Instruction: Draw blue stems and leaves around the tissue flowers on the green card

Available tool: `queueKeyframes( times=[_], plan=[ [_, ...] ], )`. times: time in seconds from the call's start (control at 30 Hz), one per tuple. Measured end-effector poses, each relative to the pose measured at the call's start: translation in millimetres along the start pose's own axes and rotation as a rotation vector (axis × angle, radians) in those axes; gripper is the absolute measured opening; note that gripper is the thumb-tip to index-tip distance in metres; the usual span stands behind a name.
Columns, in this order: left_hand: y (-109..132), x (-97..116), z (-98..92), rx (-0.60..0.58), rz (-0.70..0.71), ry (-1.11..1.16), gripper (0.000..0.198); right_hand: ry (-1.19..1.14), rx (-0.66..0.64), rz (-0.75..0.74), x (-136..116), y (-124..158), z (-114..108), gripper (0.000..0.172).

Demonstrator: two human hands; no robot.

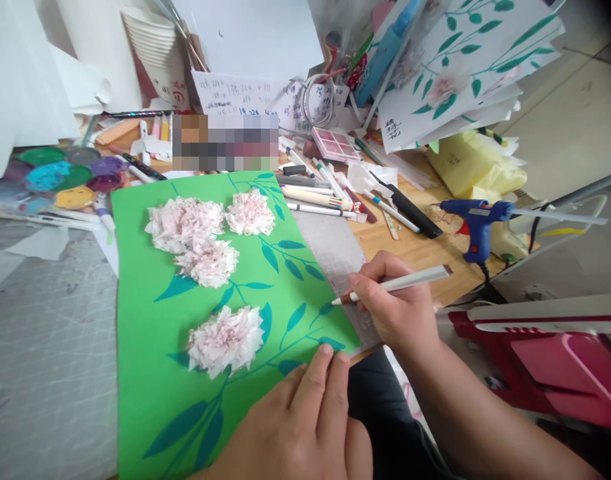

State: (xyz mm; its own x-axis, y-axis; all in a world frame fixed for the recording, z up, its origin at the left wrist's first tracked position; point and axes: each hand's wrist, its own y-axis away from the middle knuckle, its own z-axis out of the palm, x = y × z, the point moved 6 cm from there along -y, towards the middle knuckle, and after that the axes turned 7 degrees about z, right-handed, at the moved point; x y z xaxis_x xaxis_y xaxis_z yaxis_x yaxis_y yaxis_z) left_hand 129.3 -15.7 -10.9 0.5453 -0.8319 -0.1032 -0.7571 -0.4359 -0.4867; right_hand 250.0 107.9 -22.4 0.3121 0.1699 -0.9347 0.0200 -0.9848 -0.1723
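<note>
A sheet of green paper (150, 400) lies on the table, with dark teal leaves and stems drawn across it. Several ruffled, pale pink paper flowers (225, 340) stand out from its surface. My right hand (395, 300) grips a white marker (410, 279) with a brown band; its tip is at a leaf (327, 308) near the sheet's right edge, whether touching I cannot tell. My left hand (305, 420) lies on the lower right of the sheet, fingers stretched out, fingertips beside a painted leaf. Nothing shows in it.
Loose markers (315, 198) crowd the table behind the sheet. A blue glue gun (478, 223) rests near the right edge. Paint pots (75, 177) stand at left above a grey cutting mat (50, 347). Stacked paper cups (153, 50) and a leaf-and-flower picture (465, 60) are at the back.
</note>
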Motion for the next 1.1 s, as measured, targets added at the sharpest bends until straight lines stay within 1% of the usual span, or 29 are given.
queueKeyframes(
  times=[0.1, 0.27, 0.43, 0.53, 0.67, 0.83, 1.0, 1.1],
  plan=[
    [-0.3, -0.1, 1.1, 0.021, -0.015, 0.011, 0.014, 0.012, 0.008, -0.003, -0.3, 0.3, -0.3, 0.025],
    [0.9, 0.4, 3.2, 0.018, -0.024, 0.026, 0.012, 0.001, 0.008, 0.016, 2.1, 0.8, -1.9, 0.027],
    [1.8, -1.7, 3.9, 0.003, -0.048, 0.042, 0.016, 0.016, -0.006, 0.008, 2.6, 1.8, -1.3, 0.026],
    [0.3, -0.9, 2.4, 0.000, -0.036, 0.046, 0.013, 0.009, -0.001, 0.015, 2.7, 1.9, -2.1, 0.027],
    [-0.8, 0.3, -1.1, 0.016, -0.027, 0.038, 0.013, -0.017, -0.046, 0.044, 4.0, 2.4, -0.5, 0.027],
    [0.0, 0.5, -1.5, 0.032, -0.036, 0.032, 0.014, 0.009, -0.105, 0.027, 3.6, 4.4, 3.3, 0.027],
    [0.7, 0.8, 1.3, 0.009, -0.041, 0.061, 0.014, 0.005, -0.059, 0.016, 3.3, 3.1, 1.9, 0.028],
    [0.7, 1.6, 1.0, 0.012, -0.026, 0.051, 0.014, -0.003, -0.054, 0.032, 3.9, 2.0, 1.3, 0.028]
  ],
)
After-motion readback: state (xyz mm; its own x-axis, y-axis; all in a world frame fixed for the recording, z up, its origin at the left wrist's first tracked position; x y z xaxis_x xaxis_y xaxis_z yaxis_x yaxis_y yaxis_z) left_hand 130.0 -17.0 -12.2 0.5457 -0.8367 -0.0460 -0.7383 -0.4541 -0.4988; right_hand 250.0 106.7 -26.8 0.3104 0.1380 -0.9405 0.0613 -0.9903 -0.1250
